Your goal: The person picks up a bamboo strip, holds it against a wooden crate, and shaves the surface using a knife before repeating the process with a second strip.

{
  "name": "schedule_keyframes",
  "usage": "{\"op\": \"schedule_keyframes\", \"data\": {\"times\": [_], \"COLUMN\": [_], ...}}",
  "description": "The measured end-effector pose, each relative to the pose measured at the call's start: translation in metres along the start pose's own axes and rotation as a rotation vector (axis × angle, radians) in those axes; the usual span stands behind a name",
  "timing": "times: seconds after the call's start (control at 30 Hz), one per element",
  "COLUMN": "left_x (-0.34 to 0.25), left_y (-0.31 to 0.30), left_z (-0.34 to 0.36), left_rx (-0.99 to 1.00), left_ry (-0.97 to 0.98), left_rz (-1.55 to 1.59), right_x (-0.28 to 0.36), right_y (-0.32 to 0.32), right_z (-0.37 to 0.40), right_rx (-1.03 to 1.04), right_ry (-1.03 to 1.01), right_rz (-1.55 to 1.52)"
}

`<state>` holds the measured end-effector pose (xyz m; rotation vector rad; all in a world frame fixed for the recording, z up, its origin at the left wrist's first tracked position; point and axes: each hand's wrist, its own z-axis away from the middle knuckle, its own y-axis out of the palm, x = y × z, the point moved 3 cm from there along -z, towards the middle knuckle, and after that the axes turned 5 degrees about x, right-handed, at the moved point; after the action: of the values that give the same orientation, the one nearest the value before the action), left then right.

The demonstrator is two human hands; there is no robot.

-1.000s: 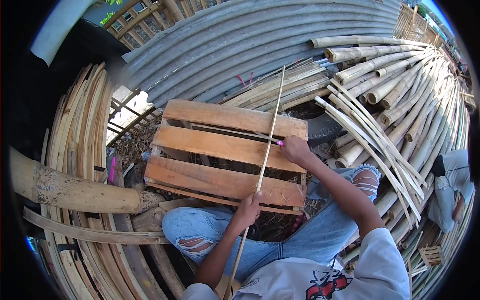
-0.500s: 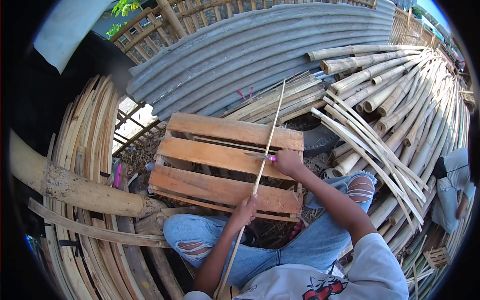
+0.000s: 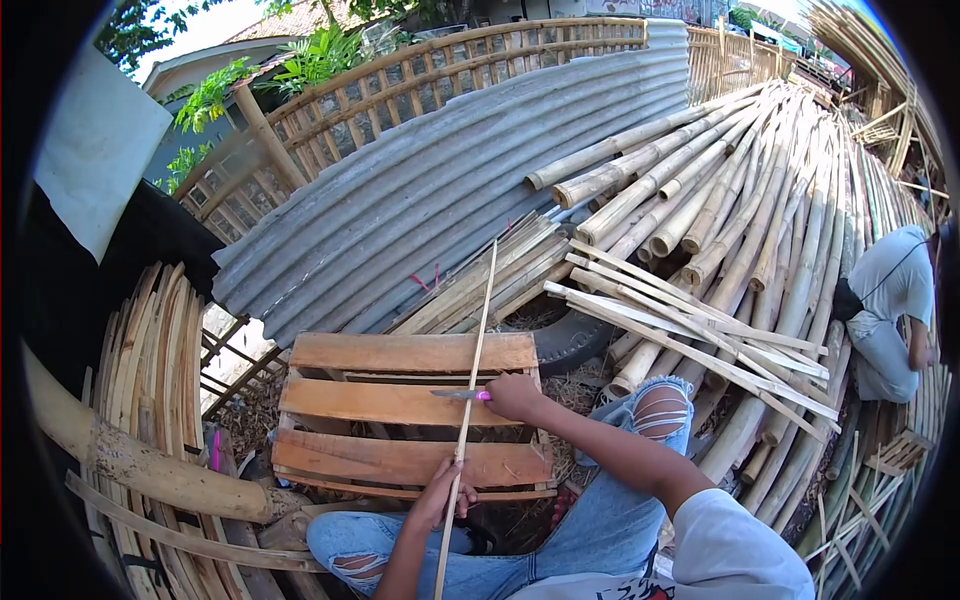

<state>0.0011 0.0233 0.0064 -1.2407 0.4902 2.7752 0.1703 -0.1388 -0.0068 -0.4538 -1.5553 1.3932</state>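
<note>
A long, thin bamboo strip (image 3: 473, 385) runs up from my lap across a slatted wooden crate (image 3: 400, 352). My left hand (image 3: 440, 497) grips the strip near the crate's front edge, fingers wrapped round it. In my right hand (image 3: 514, 397) is a knife with a pink handle, closed in the fist. The knife blade (image 3: 452, 394) points left and crosses the strip above the crate's middle slat. Both hands are in front of my bent knees.
Bamboo poles (image 3: 740, 190) are piled at the right, with loose split strips (image 3: 700, 340) over them. Split bamboo stands bundled (image 3: 150, 370) at the left beside a thick pole (image 3: 150, 460). Behind the crate are corrugated sheeting (image 3: 450, 170) and a tyre (image 3: 570, 342). A person (image 3: 885, 310) crouches far right.
The view has tilted upward, showing more of the fence and the crouching person. Both hands keep their holds, with the knife still across the strip.
</note>
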Motion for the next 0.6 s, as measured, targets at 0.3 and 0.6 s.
{"op": "schedule_keyframes", "data": {"times": [0.3,0.6], "left_x": [0.014,-0.003], "left_y": [-0.02,-0.02], "left_z": [-0.016,-0.026], "left_rx": [0.062,0.02], "left_ry": [-0.096,-0.218], "left_rz": [0.138,0.177], "right_x": [0.004,0.004], "right_y": [0.002,0.0], "right_z": [0.003,0.001], "right_rx": [0.029,0.079], "right_ry": [-0.051,-0.045], "right_rz": [-0.006,-0.007]}}
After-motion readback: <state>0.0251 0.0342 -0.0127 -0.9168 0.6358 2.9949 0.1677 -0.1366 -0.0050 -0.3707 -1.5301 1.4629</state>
